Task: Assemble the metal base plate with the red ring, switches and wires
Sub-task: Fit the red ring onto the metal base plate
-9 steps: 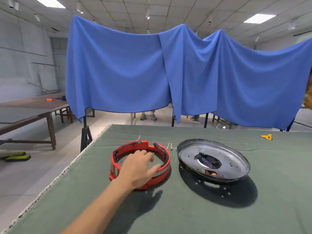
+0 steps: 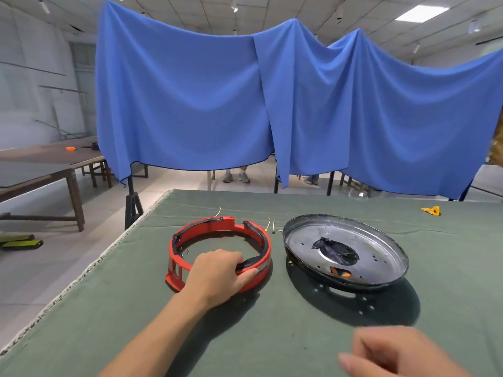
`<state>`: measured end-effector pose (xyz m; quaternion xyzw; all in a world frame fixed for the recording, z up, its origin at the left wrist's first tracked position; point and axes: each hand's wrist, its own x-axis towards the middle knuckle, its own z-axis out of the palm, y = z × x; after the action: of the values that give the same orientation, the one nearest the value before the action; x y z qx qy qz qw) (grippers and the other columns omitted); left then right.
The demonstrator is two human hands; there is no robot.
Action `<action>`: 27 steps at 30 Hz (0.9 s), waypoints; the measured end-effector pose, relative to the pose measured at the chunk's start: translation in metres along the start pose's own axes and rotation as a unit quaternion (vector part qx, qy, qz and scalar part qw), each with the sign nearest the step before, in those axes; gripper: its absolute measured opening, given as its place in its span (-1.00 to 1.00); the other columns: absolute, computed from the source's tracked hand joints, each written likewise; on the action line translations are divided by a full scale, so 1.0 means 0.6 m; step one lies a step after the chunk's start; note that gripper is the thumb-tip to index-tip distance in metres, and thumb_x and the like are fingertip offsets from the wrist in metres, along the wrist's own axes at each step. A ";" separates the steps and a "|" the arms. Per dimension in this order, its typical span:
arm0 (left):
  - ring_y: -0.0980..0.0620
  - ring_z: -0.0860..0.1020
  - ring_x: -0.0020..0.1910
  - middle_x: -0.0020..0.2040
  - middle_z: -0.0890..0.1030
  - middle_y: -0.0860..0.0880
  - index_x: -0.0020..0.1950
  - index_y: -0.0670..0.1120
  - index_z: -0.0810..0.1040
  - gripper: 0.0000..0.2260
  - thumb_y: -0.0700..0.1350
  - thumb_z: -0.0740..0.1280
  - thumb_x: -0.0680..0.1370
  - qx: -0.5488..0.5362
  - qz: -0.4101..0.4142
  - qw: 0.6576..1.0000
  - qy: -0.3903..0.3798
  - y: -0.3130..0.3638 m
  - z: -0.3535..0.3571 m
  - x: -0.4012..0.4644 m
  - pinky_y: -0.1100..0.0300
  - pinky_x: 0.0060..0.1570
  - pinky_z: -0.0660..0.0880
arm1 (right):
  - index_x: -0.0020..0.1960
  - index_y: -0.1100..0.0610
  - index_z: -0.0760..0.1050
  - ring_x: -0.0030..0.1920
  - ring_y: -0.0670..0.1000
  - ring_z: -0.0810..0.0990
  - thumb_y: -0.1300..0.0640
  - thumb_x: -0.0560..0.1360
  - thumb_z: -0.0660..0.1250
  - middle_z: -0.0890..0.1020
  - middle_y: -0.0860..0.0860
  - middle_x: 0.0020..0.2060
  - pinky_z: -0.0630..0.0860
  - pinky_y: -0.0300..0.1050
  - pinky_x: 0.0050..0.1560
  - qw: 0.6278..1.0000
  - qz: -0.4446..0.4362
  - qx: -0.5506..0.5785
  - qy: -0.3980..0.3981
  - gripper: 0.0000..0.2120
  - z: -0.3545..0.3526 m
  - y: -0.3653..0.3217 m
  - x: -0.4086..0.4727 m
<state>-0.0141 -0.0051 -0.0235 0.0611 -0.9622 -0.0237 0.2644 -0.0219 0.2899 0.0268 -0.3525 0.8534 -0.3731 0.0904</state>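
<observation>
My left hand (image 2: pixel 217 273) curls over the near rim of the red ring (image 2: pixel 220 235) to lift it toward the metal plate (image 2: pixel 345 248) just beside it (wires (image 2: pixel 272 227) lie between them), while my blurred right hand (image 2: pixel 394 352) hovers loosely curled, holding nothing.

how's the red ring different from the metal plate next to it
The red ring is an open plastic hoop with a gap in its far wall; the metal base plate is a shallow silver dish with a closed rim and a dark central opening. The left hand grips the ring's near edge, while nothing touches the plate. The ring lies flat; the plate sits tilted, near side raised. Both are round, similar in width, and rest on the green cloth.
</observation>
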 end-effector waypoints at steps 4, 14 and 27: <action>0.07 0.50 -0.31 -0.31 0.59 0.08 -0.24 0.02 0.48 -0.58 0.35 0.15 0.48 -0.041 -0.020 0.999 0.028 -0.005 0.001 -0.007 0.19 -0.37 0.27 | -0.33 0.07 0.43 -0.44 -0.13 0.41 0.01 0.45 0.34 0.52 -0.04 -0.47 0.42 -0.13 -0.29 0.993 -0.019 -0.033 0.115 -0.77 0.078 -0.029 0.112; 0.03 0.48 -0.40 -0.44 0.52 0.04 -0.35 -0.06 0.46 -0.57 0.30 0.25 0.43 -0.134 -0.082 0.979 0.128 0.012 -0.015 -0.004 0.12 -0.39 0.38 | -0.19 0.14 0.62 -0.41 0.06 0.63 -0.14 0.60 0.10 0.68 0.08 -0.34 0.46 -0.11 -0.47 0.934 0.103 0.326 0.109 -0.52 0.167 0.011 0.270; 0.09 0.54 -0.37 -0.39 0.54 0.11 -0.26 0.03 0.56 -0.72 0.12 0.55 0.18 0.117 0.136 0.980 0.084 0.049 0.000 -0.005 0.28 -0.48 0.39 | -0.12 0.30 0.53 -0.33 0.08 0.62 0.30 0.46 0.30 0.63 0.20 -0.29 0.63 -0.06 -0.30 0.864 0.151 0.471 0.099 -0.93 0.152 0.027 0.278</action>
<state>-0.0146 0.0244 -0.0225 -0.0385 -0.9320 0.1305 0.3359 -0.1153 0.1334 -0.0306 -0.0962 0.6237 -0.7452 0.2157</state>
